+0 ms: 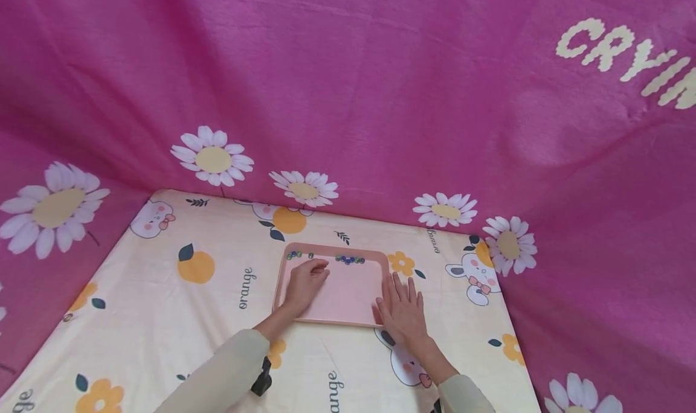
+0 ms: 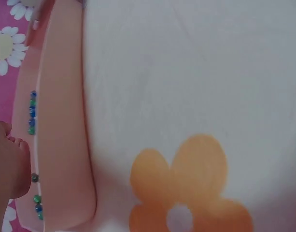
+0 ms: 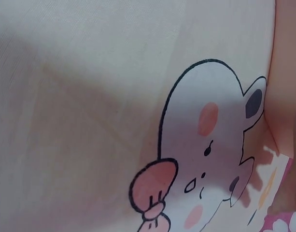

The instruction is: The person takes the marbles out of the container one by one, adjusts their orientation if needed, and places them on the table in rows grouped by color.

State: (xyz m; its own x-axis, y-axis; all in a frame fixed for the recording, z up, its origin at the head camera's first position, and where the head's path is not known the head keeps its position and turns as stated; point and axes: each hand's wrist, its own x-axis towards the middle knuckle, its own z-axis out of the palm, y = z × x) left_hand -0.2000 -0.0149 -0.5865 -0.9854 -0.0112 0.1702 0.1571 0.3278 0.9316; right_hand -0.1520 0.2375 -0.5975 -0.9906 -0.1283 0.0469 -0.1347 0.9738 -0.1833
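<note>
Pink tray (image 1: 348, 298) lay flat on the cream printed cloth (image 1: 163, 304) over the counter, near the pink daisy backdrop (image 1: 380, 99). Small blue and green beads (image 1: 350, 259) sat in a row along the tray's far rim, a few more (image 1: 294, 255) at its far left corner. Left hand (image 1: 306, 282) rested inside the tray just short of the beads, grip loosely curled, holding nothing visible. Right hand (image 1: 401, 308) lay flat, fingers straight, pressing the tray's near right corner and the cloth beside it.

beads (image 1: 350, 259) too small to count, left hand (image 2: 10, 164) cut off
</note>
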